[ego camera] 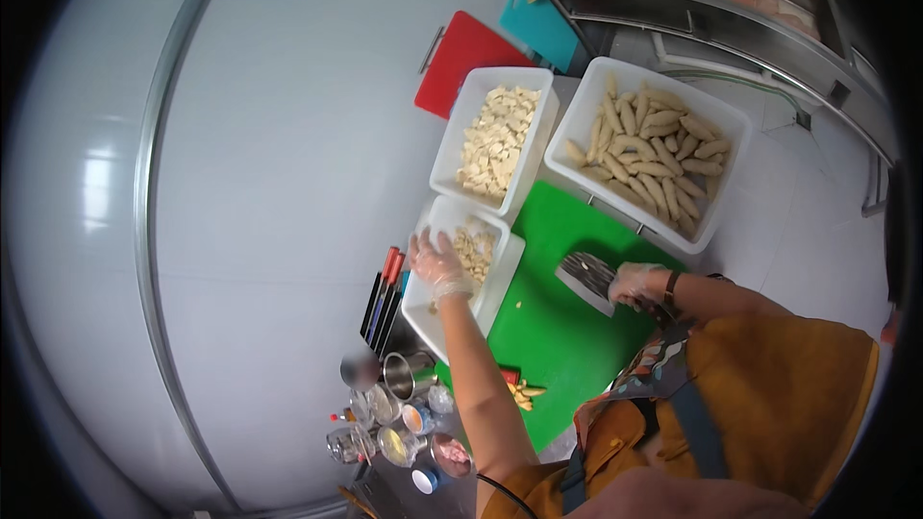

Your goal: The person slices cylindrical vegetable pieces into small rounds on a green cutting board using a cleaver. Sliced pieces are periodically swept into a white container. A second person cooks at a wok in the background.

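Observation:
My left hand point(437, 264), in a clear plastic glove, reaches over a white plastic tub point(496, 303) that holds pale cut pieces point(474, 252). Its fingers are spread; nothing shows in them. My right hand point(634, 284), also gloved, grips a cleaver point(588, 280) above a green cutting board point(570, 367). The blade has a wide, dark and shiny face. A small pale scrap lies on the board. Near my left forearm, yellow pieces point(525, 395) rest beside a small red object point(510, 375) at the board's edge.
A white tub point(441, 151) of cut chunks and a larger white tub point(734, 158) of whole peeled roots stand beyond the board. Red point(461, 61) and teal point(537, 25) boards are by the wall. Knives point(382, 299), a metal pot point(408, 375) and several containers stand left; a steel sink unit point(649, 3) is behind.

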{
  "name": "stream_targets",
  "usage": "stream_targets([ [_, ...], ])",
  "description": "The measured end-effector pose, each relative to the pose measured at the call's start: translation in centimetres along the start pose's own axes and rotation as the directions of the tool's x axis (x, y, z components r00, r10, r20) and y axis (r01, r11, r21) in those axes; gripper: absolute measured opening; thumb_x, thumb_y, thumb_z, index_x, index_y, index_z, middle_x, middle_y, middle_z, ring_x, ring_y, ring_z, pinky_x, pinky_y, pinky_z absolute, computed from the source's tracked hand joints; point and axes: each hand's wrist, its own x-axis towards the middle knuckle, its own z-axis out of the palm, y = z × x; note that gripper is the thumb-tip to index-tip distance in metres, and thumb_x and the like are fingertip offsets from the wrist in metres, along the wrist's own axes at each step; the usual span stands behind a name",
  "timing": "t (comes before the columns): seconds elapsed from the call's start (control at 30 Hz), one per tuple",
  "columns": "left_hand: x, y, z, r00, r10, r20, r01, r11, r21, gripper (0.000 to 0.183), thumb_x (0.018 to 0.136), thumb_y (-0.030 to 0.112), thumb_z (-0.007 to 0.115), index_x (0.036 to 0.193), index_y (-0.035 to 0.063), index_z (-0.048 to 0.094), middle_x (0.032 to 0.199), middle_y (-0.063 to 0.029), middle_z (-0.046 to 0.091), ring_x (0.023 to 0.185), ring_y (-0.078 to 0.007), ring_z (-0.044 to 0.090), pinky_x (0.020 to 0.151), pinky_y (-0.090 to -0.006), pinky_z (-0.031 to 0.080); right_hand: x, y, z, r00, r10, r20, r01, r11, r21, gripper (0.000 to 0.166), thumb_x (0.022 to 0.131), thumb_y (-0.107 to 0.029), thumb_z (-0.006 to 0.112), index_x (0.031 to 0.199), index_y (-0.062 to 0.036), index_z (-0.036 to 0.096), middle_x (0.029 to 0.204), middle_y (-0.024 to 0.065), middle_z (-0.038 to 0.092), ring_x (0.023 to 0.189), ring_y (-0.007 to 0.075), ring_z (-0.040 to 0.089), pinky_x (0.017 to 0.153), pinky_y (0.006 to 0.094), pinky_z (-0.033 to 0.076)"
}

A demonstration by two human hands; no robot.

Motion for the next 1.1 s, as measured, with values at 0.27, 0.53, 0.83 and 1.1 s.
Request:
stream_targets([
  [0.27, 2.8, 21.9, 10.4, 0.757, 0.654, 0.017, -0.571, 0.673, -0.470, 0.038, 0.067, 0.012, 0.068, 0.104, 0.0108, 0.060, 0.114, -0.0157, 0.053, 0.107, -0.0342, 0.048, 0.092, -0.0433, 0.039, 2.5, 3.8, -2.7, 0.996, 0.005, 0.091, -0.011, 0.998, 0.057, 0.020, 0.071, -0.018, 0.065, 0.062, -0.0030, 0.057, 0.056, 0.0061, 0.052, 0.044, 0.0194, 0.049, 0.042, 0.0373, 0.040],
  [0.53, -2.4, 34.2, 16.7, 0.525, 0.714, 0.463, -0.529, 0.700, -0.480, 0.057, 0.050, 0.021, 0.076, 0.102, 0.0063, 0.058, 0.123, -0.0212, 0.046, 0.110, -0.0338, 0.048, 0.093, -0.0359, 0.040, 5.7, 4.7, -2.7, 0.977, 0.117, 0.179, -0.087, 0.982, -0.170, 0.018, 0.071, -0.019, 0.063, 0.062, -0.0037, 0.059, 0.058, 0.0080, 0.054, 0.051, 0.0204, 0.054, 0.046, 0.0366, 0.044],
  [0.83, -3.9, 25.3, 6.4, 0.763, 0.040, 0.645, 0.584, 0.384, -0.715, 0.020, 0.075, 0.007, 0.066, 0.092, -0.0021, 0.060, 0.079, -0.0043, 0.061, 0.066, -0.0102, 0.055, 0.058, -0.0228, 0.045, 4.0, 3.6, -2.4, 0.973, 0.070, 0.219, -0.030, 0.982, -0.184, 0.020, 0.070, -0.019, 0.063, 0.059, -0.0029, 0.057, 0.055, 0.0085, 0.053, 0.047, 0.0212, 0.053, 0.043, 0.0363, 0.043],
  [1.1, -19.1, 12.6, -2.9, 0.592, -0.417, 0.690, 0.784, 0.099, -0.612, 0.015, 0.076, 0.008, 0.066, 0.082, -0.0018, 0.057, 0.077, -0.0085, 0.060, 0.059, -0.0117, 0.055, 0.049, -0.0221, 0.043, 2.8, 2.5, -2.6, 0.997, 0.035, 0.065, -0.031, 0.998, -0.059, 0.021, 0.068, -0.018, 0.063, 0.057, -0.0014, 0.056, 0.053, 0.0092, 0.053, 0.046, 0.0226, 0.053, 0.040, 0.0368, 0.041],
])
